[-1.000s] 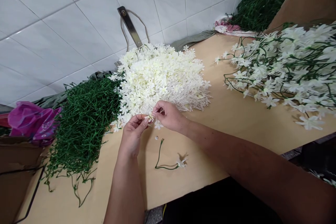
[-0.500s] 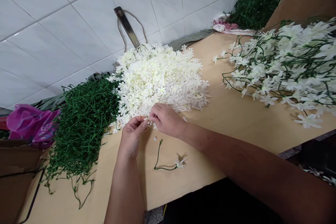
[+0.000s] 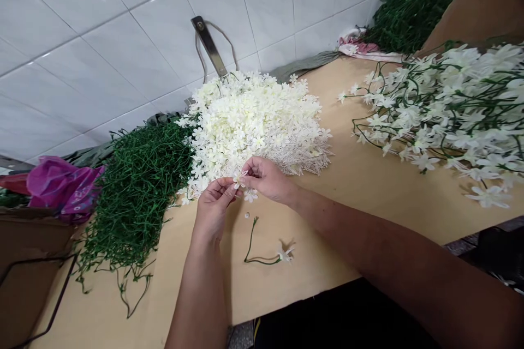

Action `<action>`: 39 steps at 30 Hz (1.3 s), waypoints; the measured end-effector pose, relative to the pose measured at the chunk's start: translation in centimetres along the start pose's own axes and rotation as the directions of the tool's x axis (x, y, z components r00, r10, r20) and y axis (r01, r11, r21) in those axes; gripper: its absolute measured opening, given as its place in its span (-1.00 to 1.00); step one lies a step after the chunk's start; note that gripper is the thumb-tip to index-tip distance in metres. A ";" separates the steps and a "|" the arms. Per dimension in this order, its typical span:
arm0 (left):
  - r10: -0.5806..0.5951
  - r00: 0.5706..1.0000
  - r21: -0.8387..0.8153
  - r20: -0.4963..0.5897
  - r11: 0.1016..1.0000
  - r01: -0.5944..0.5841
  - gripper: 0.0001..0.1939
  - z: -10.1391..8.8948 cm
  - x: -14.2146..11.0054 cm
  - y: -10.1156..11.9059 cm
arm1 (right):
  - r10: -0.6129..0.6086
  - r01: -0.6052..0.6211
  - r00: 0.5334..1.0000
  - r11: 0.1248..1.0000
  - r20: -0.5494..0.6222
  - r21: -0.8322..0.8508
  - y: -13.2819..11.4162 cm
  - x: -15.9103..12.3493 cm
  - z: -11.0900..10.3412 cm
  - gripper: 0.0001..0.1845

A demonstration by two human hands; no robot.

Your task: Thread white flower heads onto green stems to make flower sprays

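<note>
My left hand (image 3: 213, 203) and my right hand (image 3: 266, 179) meet at the near edge of a big heap of cream artificial blossoms (image 3: 256, 117). Both pinch one small white blossom (image 3: 238, 179) between their fingertips. A second small blossom (image 3: 250, 195) hangs just under my right fingers. On the tan tabletop (image 3: 360, 185) below the hands lies a green wire stem with one white flower (image 3: 264, 248), and beside it a tiny white bead (image 3: 246, 215).
A mound of green stems (image 3: 135, 185) lies left of the blossoms. Finished white-flowered sprays (image 3: 446, 103) are piled at the right. More green stems (image 3: 413, 2) sit at the back right. A purple bag (image 3: 61, 185) rests on a cardboard box (image 3: 24, 267) at left. A metal strip (image 3: 208, 46) leans on the tiled wall.
My right hand, curled down over the blossom half a second ago, has lifted and shows the blossom between both hands' fingertips again. The view shifted slightly.
</note>
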State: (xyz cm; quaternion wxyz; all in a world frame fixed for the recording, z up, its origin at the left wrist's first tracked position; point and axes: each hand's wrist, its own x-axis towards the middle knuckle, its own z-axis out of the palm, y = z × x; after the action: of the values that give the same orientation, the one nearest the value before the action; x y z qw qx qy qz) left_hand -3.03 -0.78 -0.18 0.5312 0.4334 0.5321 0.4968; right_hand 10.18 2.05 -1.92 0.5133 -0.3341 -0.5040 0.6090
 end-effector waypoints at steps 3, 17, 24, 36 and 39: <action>0.001 1.000 -0.034 -0.008 0.999 -0.001 -0.75 0.2 0.1 -0.2 | 0.029 -0.029 0.999 0.999 0.019 0.042 -0.1 -0.2 0.2 -0.74; 0.127 0.991 -0.018 0.034 0.992 -0.126 -0.79 -0.1 -0.2 0.1 | 0.055 -0.066 0.992 0.993 0.112 0.094 -0.2 -0.2 0.0 -0.68; 0.252 0.968 0.077 -0.012 0.965 -0.250 -0.79 0.0 -0.2 0.0 | 0.040 -0.044 0.997 0.998 0.064 0.049 -0.1 -0.3 0.3 -0.67; 0.248 0.968 0.047 -0.037 0.968 -0.246 -0.82 -0.2 0.0 0.1 | 0.088 -0.102 0.986 0.990 0.144 0.098 -0.7 -0.6 0.3 -0.71; 0.241 0.970 0.070 -0.037 0.969 -0.238 -0.81 -0.2 0.0 0.1 | 0.094 -0.105 0.989 0.991 0.116 0.084 -0.5 -0.5 0.3 -0.70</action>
State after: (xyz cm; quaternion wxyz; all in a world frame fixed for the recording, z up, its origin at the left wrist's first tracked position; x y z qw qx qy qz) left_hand -3.27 -0.78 -0.14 0.4409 0.5000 0.5036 0.5496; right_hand 10.13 1.51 -1.42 0.4677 -0.3006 -0.4867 0.6738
